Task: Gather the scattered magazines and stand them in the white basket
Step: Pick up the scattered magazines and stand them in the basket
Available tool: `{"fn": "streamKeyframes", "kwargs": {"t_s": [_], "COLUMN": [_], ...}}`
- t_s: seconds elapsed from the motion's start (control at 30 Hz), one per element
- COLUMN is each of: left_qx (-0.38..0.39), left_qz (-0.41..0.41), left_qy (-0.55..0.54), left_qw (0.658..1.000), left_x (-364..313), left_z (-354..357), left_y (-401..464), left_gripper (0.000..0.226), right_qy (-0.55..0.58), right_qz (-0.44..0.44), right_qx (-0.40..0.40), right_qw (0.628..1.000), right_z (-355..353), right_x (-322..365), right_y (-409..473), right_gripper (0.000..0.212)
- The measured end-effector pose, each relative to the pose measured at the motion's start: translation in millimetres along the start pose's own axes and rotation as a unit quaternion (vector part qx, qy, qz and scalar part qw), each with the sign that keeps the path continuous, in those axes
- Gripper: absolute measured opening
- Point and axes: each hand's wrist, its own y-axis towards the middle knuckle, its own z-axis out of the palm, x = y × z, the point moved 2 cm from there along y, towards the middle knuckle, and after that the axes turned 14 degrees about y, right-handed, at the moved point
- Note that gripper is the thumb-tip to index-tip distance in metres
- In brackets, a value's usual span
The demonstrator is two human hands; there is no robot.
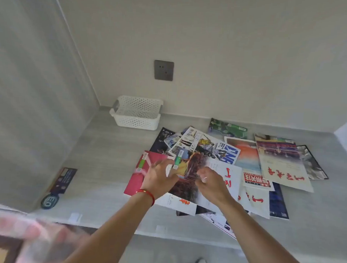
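I am only starting on this job, as far as I can judge. The white basket (136,113) is sitting in the back corner of the tabletop (100,158), against the wall, and nothing is standing in it. The magazines (227,163) are all lying flat and overlapping in a loose spread to the right of the basket, well apart from it; a red one (139,175) is poking out at the left edge of the pile.

I am reaching both hands over the near side of that spread. My left hand (159,177) is hovering with fingers splayed wide and holding nothing; it is blurred, so I cannot tell whether it is touching the cover below. My right hand (212,181) is loosely curled, fingers half open, also gripping nothing.

Everything is left to do: collecting the magazines, squaring them, carrying them over and standing them upright.
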Motion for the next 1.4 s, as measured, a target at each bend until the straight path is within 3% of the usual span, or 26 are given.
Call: {"fn": "streamKeyframes", "kwargs": {"t_s": [0.23,0.33,0.53,0.6,0.7,0.77,0.83,0.9,0.97,1.07,1.13,1.23,1.3,1.4], "left_qx": [0.129,0.179,0.174,0.185,0.217,0.173,0.059,-0.024,-0.006,0.136,0.144,0.094,0.085,0.072], "left_qz": [-0.075,-0.103,-0.206,-0.215,-0.212,-0.157,-0.008,0.118,0.158,0.104,0.058,0.005,-0.021,-0.042], "left_qy": [0.045,0.048,0.098,0.103,0.142,0.205,0.294,0.369,0.369,0.275,0.174,0.113,0.072,-0.035], "left_qw": [0.988,0.977,0.958,0.953,0.942,0.950,0.954,0.922,0.916,0.946,0.972,0.989,0.994,0.996], "left_x": [-3.1,-8.2,-10.1,-9.3,-6.6,-11.6,-22.7,-34.1,-39.2,-29.9,-11.5,26.5,52.6,86.9], "left_z": [48.0,64.4,88.1,87.6,80.8,70.3,58.4,48.3,42.5,38.2,33.1,19.4,8.1,-15.5], "left_y": [34.7,39.6,46.6,51.4,62.9,73.4,84.9,96.5,109.6,124.9,129.5,131.6,137.4,151.1], "left_gripper": [0.041,0.050,0.072,0.072,0.074,0.082,0.080,0.079,0.063,0.023,0.023,0.025,0.020,0.021], "right_qy": [-0.167,-0.229,-0.321,-0.332,-0.293,-0.257,-0.249,-0.266,-0.295,-0.330,-0.296,-0.109,0.025,0.138], "right_qz": [0.007,0.008,-0.024,-0.030,-0.063,-0.089,-0.108,-0.134,-0.175,-0.233,-0.192,0.015,0.122,0.168], "right_qx": [0.054,0.083,0.086,0.080,0.067,0.098,0.131,0.147,0.142,0.066,-0.022,-0.131,-0.104,-0.063], "right_qw": [0.984,0.970,0.943,0.939,0.952,0.957,0.953,0.943,0.929,0.912,0.936,0.985,0.987,0.974], "right_z": [-26.4,-39.6,-42.6,-41.6,-46.0,-45.9,-45.1,-42.7,-38.8,-31.4,-27.3,-25.4,-10.3,28.9], "right_x": [-38.6,-47.4,-63.6,-64.6,-55.4,-41.6,-20.1,2.5,21.5,34.9,27.9,2.5,-12.7,-12.3], "right_y": [72.6,101.6,117.0,114.8,115.6,116.3,116.6,117.6,117.2,113.7,110.1,97.5,89.7,93.8], "right_gripper": [0.059,0.071,0.084,0.082,0.053,0.041,0.044,0.045,0.031,0.014,0.040,0.086,0.102,0.097]}}
